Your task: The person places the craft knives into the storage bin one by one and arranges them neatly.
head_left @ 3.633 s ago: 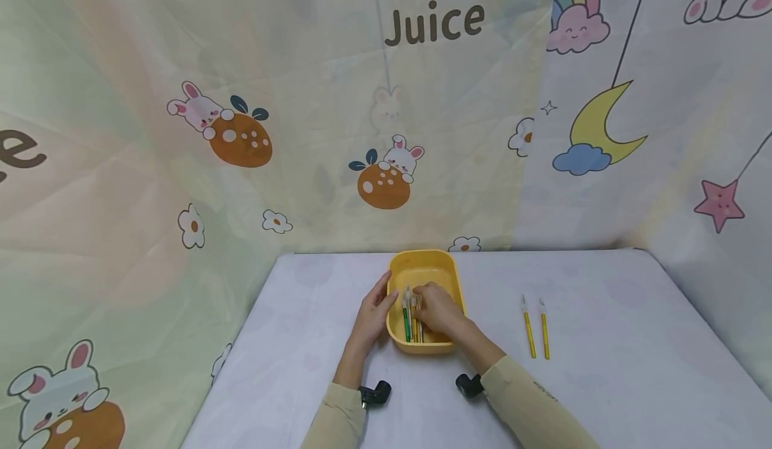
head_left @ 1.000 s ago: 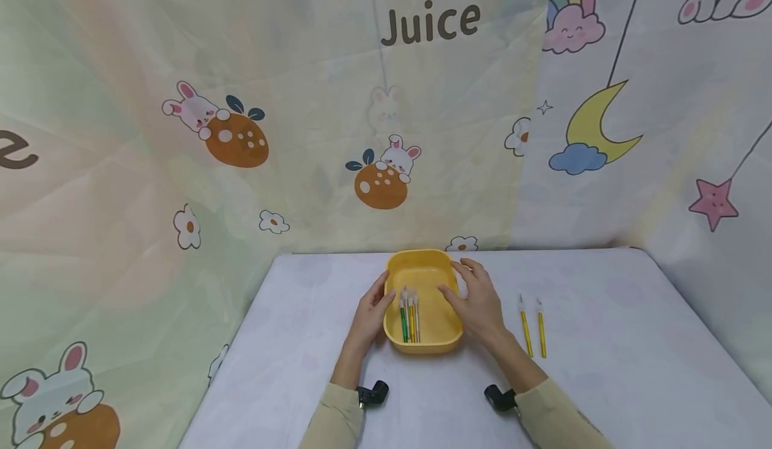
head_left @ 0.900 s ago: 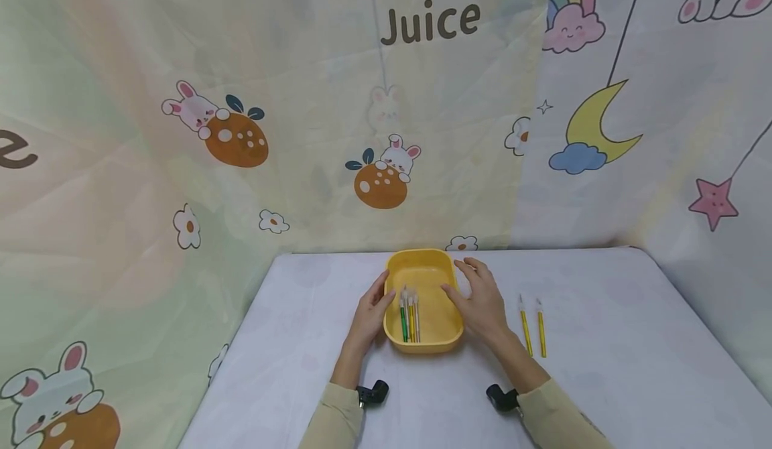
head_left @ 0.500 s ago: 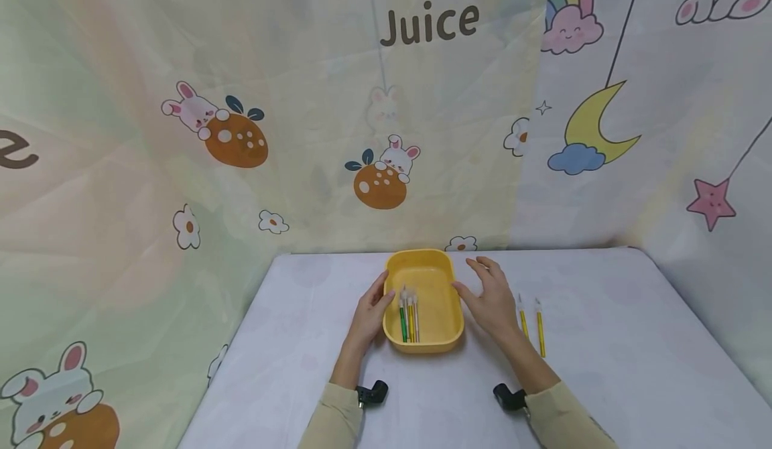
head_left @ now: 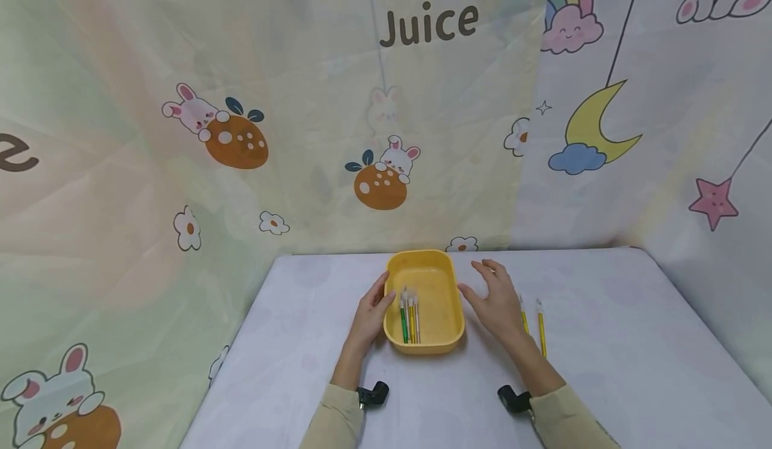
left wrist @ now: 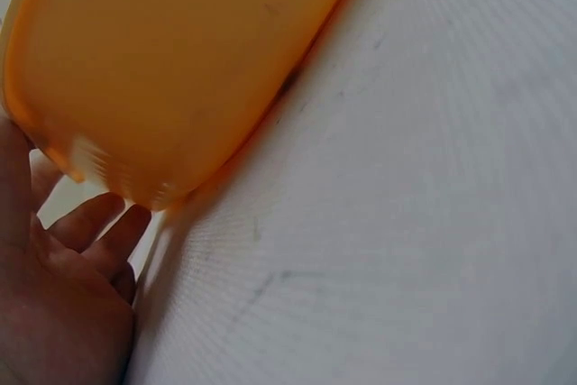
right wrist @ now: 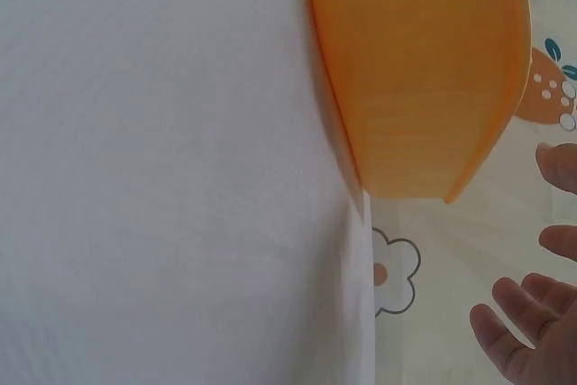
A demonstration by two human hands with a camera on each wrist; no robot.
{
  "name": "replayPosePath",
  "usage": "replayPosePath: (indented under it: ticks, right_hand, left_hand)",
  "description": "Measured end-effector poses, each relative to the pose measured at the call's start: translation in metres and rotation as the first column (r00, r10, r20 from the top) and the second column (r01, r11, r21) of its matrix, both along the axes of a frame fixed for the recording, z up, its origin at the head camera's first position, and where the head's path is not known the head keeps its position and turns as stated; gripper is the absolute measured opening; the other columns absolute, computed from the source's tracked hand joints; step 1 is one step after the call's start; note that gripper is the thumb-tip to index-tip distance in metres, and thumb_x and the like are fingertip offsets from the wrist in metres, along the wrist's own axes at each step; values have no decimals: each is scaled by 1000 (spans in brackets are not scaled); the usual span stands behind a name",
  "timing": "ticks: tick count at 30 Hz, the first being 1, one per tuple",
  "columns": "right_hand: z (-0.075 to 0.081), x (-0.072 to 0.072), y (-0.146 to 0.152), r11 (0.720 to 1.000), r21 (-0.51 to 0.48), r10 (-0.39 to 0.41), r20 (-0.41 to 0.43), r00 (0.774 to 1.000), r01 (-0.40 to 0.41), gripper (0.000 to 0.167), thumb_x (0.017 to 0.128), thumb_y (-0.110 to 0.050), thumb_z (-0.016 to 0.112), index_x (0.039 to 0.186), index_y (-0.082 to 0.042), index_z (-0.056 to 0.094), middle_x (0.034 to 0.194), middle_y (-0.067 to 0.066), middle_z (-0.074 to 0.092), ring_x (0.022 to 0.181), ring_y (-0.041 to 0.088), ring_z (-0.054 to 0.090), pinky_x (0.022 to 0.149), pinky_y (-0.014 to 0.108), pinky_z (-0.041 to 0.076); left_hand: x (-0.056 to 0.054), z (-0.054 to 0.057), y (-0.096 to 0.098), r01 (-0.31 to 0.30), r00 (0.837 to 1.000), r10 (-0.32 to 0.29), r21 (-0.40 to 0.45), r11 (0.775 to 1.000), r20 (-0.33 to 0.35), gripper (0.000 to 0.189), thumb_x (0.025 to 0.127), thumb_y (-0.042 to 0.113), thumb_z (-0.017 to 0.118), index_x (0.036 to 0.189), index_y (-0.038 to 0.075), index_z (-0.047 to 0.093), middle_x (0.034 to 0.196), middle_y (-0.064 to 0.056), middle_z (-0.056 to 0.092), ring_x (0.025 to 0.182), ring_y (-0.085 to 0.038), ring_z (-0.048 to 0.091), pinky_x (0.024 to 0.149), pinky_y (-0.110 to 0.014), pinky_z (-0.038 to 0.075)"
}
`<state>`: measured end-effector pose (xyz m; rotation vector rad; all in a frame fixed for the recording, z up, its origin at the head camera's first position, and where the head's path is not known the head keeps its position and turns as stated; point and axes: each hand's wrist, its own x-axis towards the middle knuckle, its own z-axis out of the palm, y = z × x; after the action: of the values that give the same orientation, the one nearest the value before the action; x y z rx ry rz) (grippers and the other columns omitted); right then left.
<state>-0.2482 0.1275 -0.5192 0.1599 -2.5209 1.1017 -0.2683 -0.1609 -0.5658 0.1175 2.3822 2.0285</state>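
Note:
A yellow plastic tray with rounded corners stands towards the back of the table. My left hand holds its left side, thumb at the rim and fingers along the outer wall; the left wrist view has those fingertips against the wall. Several slim pen-like sticks, green, yellow and pale with whitish tips, lie side by side in the tray's left half. My right hand hovers just off the right wall, fingers spread, holding nothing. Two yellow sticks of the same sort lie right of it, one partly hidden by the hand.
A white cloth covers the table. Behind it hangs a printed curtain with rabbits, fruit and flowers, and its bottom meets the table's far edge right behind the tray. A black wrist camera sits on each wrist.
My right hand has come out of the tray, passed over its right rim and drawn away to the right. The sticks it was touching now lie in the tray. My left hand has stayed.

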Motion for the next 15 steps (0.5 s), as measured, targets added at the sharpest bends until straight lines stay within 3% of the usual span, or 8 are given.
replayPosePath:
  ticks: [8,15]
  right_hand:
    - [1,-1,9,1000,0,-17,22,1000,17,64,95,-36,76,148,-6,56,156,21,45,141,43,47,111,66,44]
    - [-1,-3,17,1000,13,-25,37,999,24,66,96,-38,76,149,-7,54,156,22,44,127,41,58,100,62,54]
  left_hand:
    - [-1,-1,0,0,1000,0,-4,1000,-6,53,108,29,57,159,33,43,168,8,35,159,-21,27,130,-47,24]
    - [-1,-1,0,-1,1000,1,9,1000,5,53,108,29,57,158,34,43,168,8,36,159,-20,27,130,-46,24]
